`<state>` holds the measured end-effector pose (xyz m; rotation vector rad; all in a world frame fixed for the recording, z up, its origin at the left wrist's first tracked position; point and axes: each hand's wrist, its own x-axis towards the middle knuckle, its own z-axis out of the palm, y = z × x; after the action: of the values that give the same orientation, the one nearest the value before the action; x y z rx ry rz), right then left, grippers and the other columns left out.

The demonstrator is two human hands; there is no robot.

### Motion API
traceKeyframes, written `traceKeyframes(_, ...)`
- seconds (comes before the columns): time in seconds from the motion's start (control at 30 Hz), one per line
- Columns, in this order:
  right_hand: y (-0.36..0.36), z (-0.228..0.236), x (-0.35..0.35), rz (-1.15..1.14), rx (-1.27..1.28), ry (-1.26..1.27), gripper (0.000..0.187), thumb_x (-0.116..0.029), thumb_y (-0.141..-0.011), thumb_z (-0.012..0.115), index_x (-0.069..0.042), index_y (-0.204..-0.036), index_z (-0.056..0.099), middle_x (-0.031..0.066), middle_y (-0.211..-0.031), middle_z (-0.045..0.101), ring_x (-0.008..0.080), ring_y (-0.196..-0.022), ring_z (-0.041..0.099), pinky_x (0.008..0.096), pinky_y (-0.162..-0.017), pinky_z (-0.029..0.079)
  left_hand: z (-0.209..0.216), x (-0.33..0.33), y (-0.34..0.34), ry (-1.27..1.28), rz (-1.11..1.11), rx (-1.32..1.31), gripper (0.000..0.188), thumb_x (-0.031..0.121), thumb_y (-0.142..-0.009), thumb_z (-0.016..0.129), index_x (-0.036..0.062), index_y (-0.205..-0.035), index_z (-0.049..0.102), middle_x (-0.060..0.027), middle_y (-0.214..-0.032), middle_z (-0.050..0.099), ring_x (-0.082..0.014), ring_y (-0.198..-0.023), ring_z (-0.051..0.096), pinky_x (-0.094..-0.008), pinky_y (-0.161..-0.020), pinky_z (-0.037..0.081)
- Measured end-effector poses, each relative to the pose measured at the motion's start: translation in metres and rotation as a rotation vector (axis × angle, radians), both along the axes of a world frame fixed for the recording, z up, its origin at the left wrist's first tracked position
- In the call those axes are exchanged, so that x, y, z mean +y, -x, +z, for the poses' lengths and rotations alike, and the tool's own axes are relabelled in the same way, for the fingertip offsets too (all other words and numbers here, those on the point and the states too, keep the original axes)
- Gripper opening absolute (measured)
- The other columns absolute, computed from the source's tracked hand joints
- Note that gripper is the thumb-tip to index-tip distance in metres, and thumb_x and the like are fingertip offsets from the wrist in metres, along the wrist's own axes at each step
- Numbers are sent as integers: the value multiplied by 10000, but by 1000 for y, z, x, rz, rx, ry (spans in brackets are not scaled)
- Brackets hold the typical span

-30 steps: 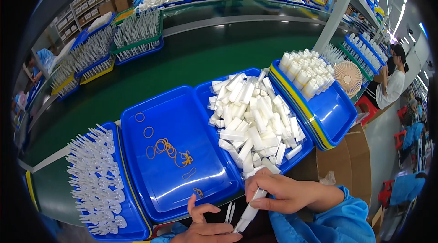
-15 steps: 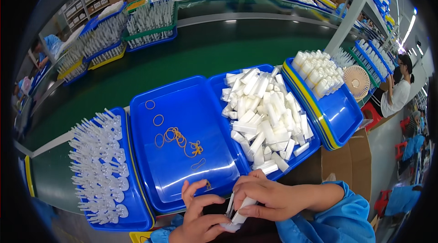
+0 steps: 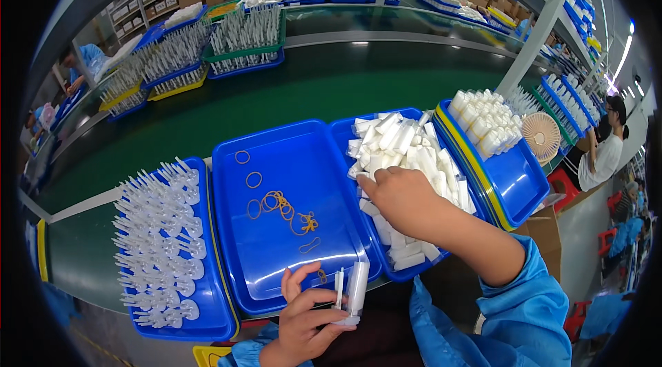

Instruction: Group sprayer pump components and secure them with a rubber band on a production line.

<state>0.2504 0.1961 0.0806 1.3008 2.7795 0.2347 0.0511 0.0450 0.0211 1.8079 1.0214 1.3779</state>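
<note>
My left hand [image 3: 314, 319] is closed on a white plastic part with a round base and thin upright prongs [image 3: 338, 288]. A white piece in a clear sleeve [image 3: 358, 288] stands upright on that base, beside the prongs. My right hand [image 3: 400, 198] reaches over a heap of white pieces in clear sleeves [image 3: 427, 160], its fingers bent down at the heap's left side. Whatever lies between those fingertips is mostly hidden. The heap fills a blue tray [image 3: 339, 134]. Similar pronged white parts [image 3: 155, 243] stand in rows in the left blue tray [image 3: 219, 322].
Between them, a blue tray [image 3: 276, 153] holds several loose rubber bands [image 3: 279, 205]. At right, bundled white pieces [image 3: 486, 119] sit on stacked blue and yellow trays [image 3: 514, 188]. A green conveyor belt [image 3: 331, 84] runs behind. Other people work beyond it, and a grey post [image 3: 538, 29] rises at right.
My right hand has left the part at my left hand and moved up to the heap. The held part now stands more upright in my left hand. The whole view has shifted slightly.
</note>
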Motion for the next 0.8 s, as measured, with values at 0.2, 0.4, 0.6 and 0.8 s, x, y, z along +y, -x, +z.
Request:
traceKeyframes(0.2, 0, 4, -1, -55, 308, 77, 652, -36, -709, 592, -72, -1320, 367, 142, -814, 594, 252, -680, 616, 323, -578, 496, -3, -5, 5, -57, 67, 64, 196, 178, -589, 798, 193, -752, 690, 55, -773, 639, -335, -1076, 477, -533, -1008, 143)
traceKeyframes(0.4, 9, 10, -47, -65, 1499, 1213, 716, 13, -844, 508, -103, -1429, 112, 68, -909, 547, 95, -828, 530, 224, -735, 442, -6, -4, -3, -172, 77, 155, 221, 214, -602, 774, 293, -797, 705, 116, -809, 610, -266, -1025, 459, -494, -1020, 140)
traceKeyframes(0.6, 5, -7, -52, -82, 1589, 1491, 679, -56, -867, 549, -49, -1419, 154, 102, -955, 556, 107, -848, 532, 239, -770, 424, -6, -3, -7, -179, 78, 152, 209, 238, -634, 750, 310, -826, 714, 144, -811, 608, -243, -1021, 449, -460, -1029, 131)
traceKeyframes(0.8, -2, -15, -53, -117, 1637, 1584, 581, -89, -887, 541, -23, -1386, 250, 75, -976, 579, 112, -894, 539, 251, -818, 433, -5, -3, -9, -180, 65, 129, 197, 241, -634, 750, 304, -818, 714, 144, -786, 606, -242, -1009, 457, -463, -1024, 139)
